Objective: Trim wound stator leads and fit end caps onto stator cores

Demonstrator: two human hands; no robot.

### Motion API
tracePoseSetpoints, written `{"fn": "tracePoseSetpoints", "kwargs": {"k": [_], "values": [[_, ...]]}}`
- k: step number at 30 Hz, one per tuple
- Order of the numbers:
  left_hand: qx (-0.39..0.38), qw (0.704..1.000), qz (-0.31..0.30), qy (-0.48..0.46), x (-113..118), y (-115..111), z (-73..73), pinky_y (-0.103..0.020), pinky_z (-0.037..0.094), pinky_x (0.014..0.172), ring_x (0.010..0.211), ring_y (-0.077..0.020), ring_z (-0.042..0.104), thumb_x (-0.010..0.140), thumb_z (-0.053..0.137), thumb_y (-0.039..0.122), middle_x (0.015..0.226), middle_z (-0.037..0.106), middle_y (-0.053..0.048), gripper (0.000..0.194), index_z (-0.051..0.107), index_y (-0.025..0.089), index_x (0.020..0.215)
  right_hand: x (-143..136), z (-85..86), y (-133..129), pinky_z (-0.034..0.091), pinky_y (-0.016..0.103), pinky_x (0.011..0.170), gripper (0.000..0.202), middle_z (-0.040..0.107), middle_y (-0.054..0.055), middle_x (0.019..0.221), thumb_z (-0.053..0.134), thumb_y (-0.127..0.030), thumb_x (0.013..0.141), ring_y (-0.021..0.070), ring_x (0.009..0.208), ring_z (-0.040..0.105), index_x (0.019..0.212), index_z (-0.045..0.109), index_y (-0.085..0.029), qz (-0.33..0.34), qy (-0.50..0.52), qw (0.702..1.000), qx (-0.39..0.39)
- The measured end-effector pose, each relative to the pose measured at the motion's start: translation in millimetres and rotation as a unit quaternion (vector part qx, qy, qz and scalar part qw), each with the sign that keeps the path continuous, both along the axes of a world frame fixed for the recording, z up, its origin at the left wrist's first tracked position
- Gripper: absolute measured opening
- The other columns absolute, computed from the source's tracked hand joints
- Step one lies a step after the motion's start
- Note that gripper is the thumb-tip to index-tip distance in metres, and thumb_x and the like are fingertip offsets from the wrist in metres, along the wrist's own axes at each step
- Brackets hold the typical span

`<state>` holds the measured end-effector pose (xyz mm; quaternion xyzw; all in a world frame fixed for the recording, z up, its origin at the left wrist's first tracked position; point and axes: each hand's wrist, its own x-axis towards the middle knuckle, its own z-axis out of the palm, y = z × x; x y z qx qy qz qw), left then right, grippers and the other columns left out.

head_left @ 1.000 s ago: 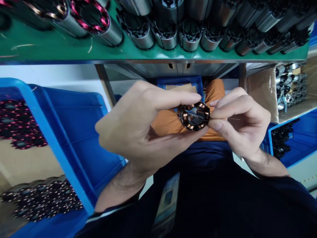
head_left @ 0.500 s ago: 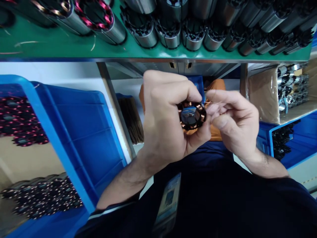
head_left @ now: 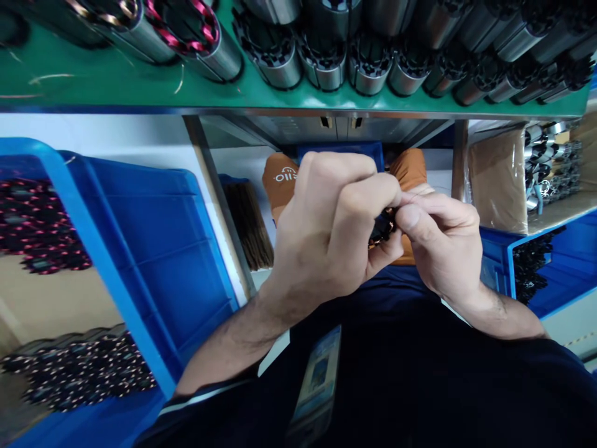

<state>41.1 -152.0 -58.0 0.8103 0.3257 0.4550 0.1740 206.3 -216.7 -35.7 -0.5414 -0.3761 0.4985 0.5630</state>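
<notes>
My left hand [head_left: 326,230] is wrapped round a copper-wound motor stator [head_left: 383,228], in front of my body and below the bench edge. Most of the stator is hidden behind its fingers; only part of the dark ring with copper coils shows. My right hand [head_left: 441,233] is closed in a pinch at the stator's right side, thumb against forefinger, touching the left fingertips. A thin wire [head_left: 426,191] shows faintly by the right fingers.
On the green bench [head_left: 130,87] stand several bare metal stators [head_left: 368,65] and one with pink windings [head_left: 205,43]. A blue crate [head_left: 153,230] of wound stators is at left. Another blue bin [head_left: 559,292] with black parts sits at right, below a cardboard box [head_left: 497,177] of metal cores.
My left hand has turned and shifted right, its fingers now covering most of the stator. The right hand's fingers have closed in against the left fingertips.
</notes>
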Motion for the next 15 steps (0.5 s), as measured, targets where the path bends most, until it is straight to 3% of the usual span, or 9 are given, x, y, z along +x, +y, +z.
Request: {"fn": "tracePoseSetpoints", "kwargs": {"k": [3,5,8,10,12,14,15], "values": [[0.026,1.000,0.004,-0.017,1,0,-1.8,-0.040,0.064,0.090,0.102,-0.0250,0.074,0.110,0.070,0.035,0.112,0.075,-0.007,0.014,0.067,0.026,0.121,3,3.2,1,0.068,0.034,0.076,0.015,0.088,0.001,0.097,0.097,-0.048,0.103,0.0174,0.084,0.078,0.106,0.096,-0.033,0.017,-0.036,0.999,0.002],[0.026,1.000,-0.004,-0.016,-1,0,1.7,-0.037,0.062,0.087,0.097,-0.0222,0.073,0.105,0.072,0.028,0.105,0.070,-0.005,0.012,0.069,0.026,0.116,10,8.0,3,0.069,0.036,0.077,0.018,0.085,0.002,0.095,0.095,-0.049,0.105,0.0183,0.084,0.077,0.105,0.094,-0.030,0.043,-0.074,0.996,0.006],[-0.029,0.999,-0.022,-0.035,-7,-2,11.4,-0.035,0.059,0.083,0.098,-0.0231,0.072,0.101,0.074,0.029,0.096,0.061,-0.004,0.012,0.075,0.028,0.113,27,22.5,12,0.073,0.043,0.092,0.010,0.084,0.004,0.106,0.094,-0.042,0.105,0.0228,0.098,0.079,0.106,0.093,-0.032,0.107,-0.152,0.981,0.047],[-0.124,0.989,-0.060,-0.059,-10,0,14.7,-0.035,0.061,0.083,0.105,-0.0250,0.073,0.103,0.077,0.030,0.100,0.063,-0.005,0.013,0.077,0.028,0.116,42,37.0,21,0.072,0.049,0.109,0.011,0.085,0.005,0.126,0.097,-0.034,0.100,0.0285,0.119,0.081,0.110,0.094,-0.036,0.158,-0.235,0.955,0.089],[-0.232,0.960,-0.138,-0.070,-12,3,10.6,-0.032,0.063,0.075,0.093,-0.0210,0.076,0.113,0.068,0.032,0.098,0.069,-0.004,0.012,0.077,0.027,0.120,55,51.6,29,0.068,0.050,0.122,0.021,0.083,0.002,0.150,0.098,-0.026,0.097,0.0320,0.139,0.079,0.113,0.094,-0.039,0.214,-0.329,0.909,0.139],[-0.365,0.895,-0.247,-0.070,-12,6,-1.0,-0.029,0.058,0.058,0.060,-0.0157,0.069,0.127,0.041,0.042,0.079,0.070,0.000,0.039,0.076,0.026,0.117,64,61.2,33,0.069,0.046,0.123,0.017,0.083,0.000,0.158,0.095,-0.025,0.099,0.0308,0.140,0.082,0.110,0.093,-0.037,0.274,-0.377,0.871,0.154],[-0.412,0.865,-0.272,-0.084,-11,5,-8.3,-0.028,0.053,0.049,0.047,-0.0140,0.061,0.129,0.027,0.050,0.068,0.066,0.002,0.056,0.076,0.027,0.116,67,62.9,33,0.072,0.044,0.119,0.010,0.085,0.001,0.154,0.092,-0.026,0.102,0.0296,0.136,0.085,0.107,0.092,-0.034,0.295,-0.373,0.870,0.131]]}}
